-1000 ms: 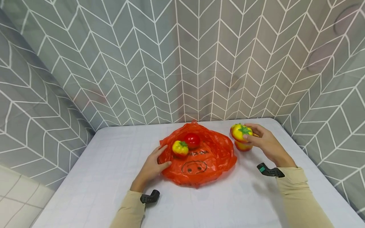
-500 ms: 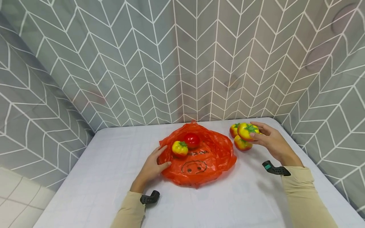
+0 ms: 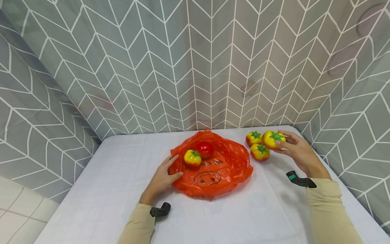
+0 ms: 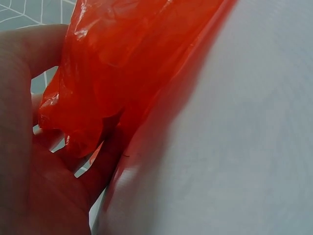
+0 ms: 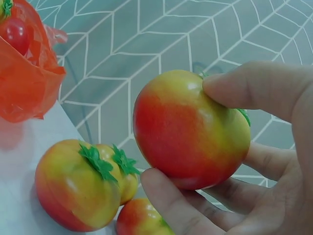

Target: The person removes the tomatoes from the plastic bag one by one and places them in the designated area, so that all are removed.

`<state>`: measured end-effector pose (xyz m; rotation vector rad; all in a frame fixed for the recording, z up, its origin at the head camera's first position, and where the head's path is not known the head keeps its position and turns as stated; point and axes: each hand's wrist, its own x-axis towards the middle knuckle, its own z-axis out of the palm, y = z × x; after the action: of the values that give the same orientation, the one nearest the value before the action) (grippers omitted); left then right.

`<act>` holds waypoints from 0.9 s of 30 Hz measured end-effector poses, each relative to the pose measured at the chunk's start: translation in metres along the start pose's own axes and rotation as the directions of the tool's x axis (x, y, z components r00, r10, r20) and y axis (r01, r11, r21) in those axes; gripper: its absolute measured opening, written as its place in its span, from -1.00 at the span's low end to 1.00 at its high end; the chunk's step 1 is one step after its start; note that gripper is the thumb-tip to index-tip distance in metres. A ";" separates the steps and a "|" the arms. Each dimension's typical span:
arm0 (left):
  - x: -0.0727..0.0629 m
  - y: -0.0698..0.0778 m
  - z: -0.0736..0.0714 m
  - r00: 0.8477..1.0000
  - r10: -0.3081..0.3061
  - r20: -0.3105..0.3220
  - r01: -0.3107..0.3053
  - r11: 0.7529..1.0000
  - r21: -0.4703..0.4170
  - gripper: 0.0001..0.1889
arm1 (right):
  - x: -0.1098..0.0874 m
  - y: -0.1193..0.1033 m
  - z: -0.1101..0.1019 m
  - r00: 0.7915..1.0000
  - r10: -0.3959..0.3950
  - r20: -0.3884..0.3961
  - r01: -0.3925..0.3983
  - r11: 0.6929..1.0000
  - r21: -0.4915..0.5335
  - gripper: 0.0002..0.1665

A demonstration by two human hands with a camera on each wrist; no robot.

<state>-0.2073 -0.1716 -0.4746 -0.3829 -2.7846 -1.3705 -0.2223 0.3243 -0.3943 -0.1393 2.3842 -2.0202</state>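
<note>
A red plastic bag [image 3: 213, 183] with a printed face spreads across the white table, its mouth wide. Inside sit a shiny red round fruit [image 3: 205, 149] and a yellow-and-red tomato [image 3: 192, 158]. My left hand [image 3: 161, 179] holds the bag's left side, thumb in front and fingers around the edge; in the left wrist view, red plastic [image 4: 117, 63] lies between them. My right hand [image 3: 300, 150] grips another yellow-and-red tomato [image 5: 188, 132] between thumb and fingers, raised at the right. Beside it lie more such tomatoes [image 3: 260, 152] with green leafy tops.
The white table [image 3: 100, 176] ends at a grey curtain [image 3: 152, 84] with white zigzag lines, which also hangs along both sides. Tomatoes [image 5: 77, 186] cluster near the back right corner; some overlap in the right wrist view. Pale tiles [image 3: 18, 206] show at lower left.
My right hand has moved right with the tomato, away from the bag, so the two tomatoes beside it show more fully. The left hand and the bag have stayed in place.
</note>
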 end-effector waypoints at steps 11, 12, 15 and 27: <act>0.001 -0.004 0.001 1.000 0.009 0.001 -0.009 1.000 0.006 -0.22 | 0.001 0.006 -0.010 0.998 0.049 -0.038 -0.049 0.999 0.007 -0.06; 0.001 -0.003 0.000 1.000 0.007 -0.001 -0.007 1.000 0.004 -0.22 | 0.001 0.007 -0.012 0.997 0.058 -0.044 -0.058 0.998 0.014 -0.05; 0.005 -0.001 0.000 1.000 0.001 0.002 -0.001 1.000 0.000 -0.23 | -0.001 0.010 -0.018 0.995 0.075 -0.058 -0.073 0.997 0.032 -0.03; 0.004 0.000 -0.001 1.000 0.007 0.002 -0.007 1.000 0.004 -0.23 | -0.002 0.020 -0.024 0.992 0.104 -0.074 -0.102 0.994 0.025 0.00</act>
<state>-0.2111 -0.1712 -0.4732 -0.3927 -2.7846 -1.3630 -0.2230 0.3516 -0.4101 0.0603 2.3587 -2.0387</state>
